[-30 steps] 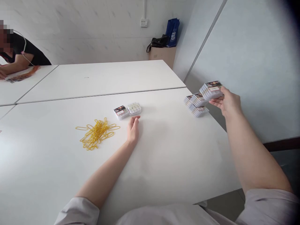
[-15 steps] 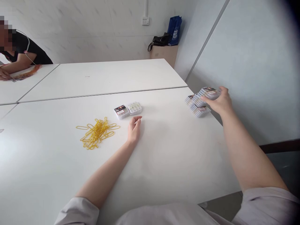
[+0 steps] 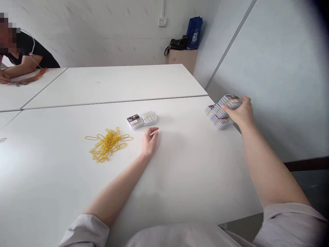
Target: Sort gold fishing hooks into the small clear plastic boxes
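Observation:
My right hand [image 3: 240, 113] grips a stack of small clear plastic boxes [image 3: 229, 102], resting it on the pile of the same boxes [image 3: 215, 115] at the table's right edge. My left hand [image 3: 149, 141] lies on its side on the white table [image 3: 180, 171], fingers loosely curled and apart, holding nothing. Just beyond its fingertips sit two small clear boxes [image 3: 141, 120] side by side, one with a dark label. A heap of yellow rubber bands [image 3: 108, 143] lies to the left of that hand.
A grey partition wall [image 3: 269, 68] runs along the table's right edge. Another person [image 3: 23, 55] in dark clothing leans on a neighbouring table at the far left. A cardboard box [image 3: 182, 58] with a black bag and a blue bag stands by the back wall.
My right hand has lowered the stack of boxes from the air onto the pile at the table's edge. The left hand has stayed in place.

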`<action>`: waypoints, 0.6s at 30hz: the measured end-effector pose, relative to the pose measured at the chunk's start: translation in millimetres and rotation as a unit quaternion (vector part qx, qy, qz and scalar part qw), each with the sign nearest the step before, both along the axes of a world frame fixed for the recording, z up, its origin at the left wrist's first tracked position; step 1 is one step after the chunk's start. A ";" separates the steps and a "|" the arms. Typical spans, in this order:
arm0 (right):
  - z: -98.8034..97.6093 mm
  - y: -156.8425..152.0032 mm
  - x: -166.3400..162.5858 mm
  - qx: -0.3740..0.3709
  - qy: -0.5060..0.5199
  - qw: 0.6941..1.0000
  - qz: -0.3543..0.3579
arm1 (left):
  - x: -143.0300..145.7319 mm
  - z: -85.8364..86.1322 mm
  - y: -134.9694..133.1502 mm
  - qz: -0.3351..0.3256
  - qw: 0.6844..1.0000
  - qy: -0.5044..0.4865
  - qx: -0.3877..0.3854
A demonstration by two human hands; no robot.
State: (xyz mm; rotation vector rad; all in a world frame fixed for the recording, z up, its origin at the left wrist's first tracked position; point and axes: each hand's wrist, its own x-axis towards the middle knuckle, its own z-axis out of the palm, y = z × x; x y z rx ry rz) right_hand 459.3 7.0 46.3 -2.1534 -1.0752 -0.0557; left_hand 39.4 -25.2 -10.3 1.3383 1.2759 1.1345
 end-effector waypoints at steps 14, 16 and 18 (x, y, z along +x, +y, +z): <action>-31.5 -25.6 -154.0 0.224 -0.318 0.846 0.364 | 4.3 2.2 -2.8 -0.048 0.998 -0.027 -0.031; -39.3 -18.9 -189.2 0.175 -0.308 0.819 0.451 | 5.7 2.6 -3.6 -0.049 0.996 -0.054 -0.054; -45.5 -6.5 -221.5 0.133 -0.292 0.798 0.510 | 4.9 2.3 -3.4 -0.024 0.998 -0.048 -0.041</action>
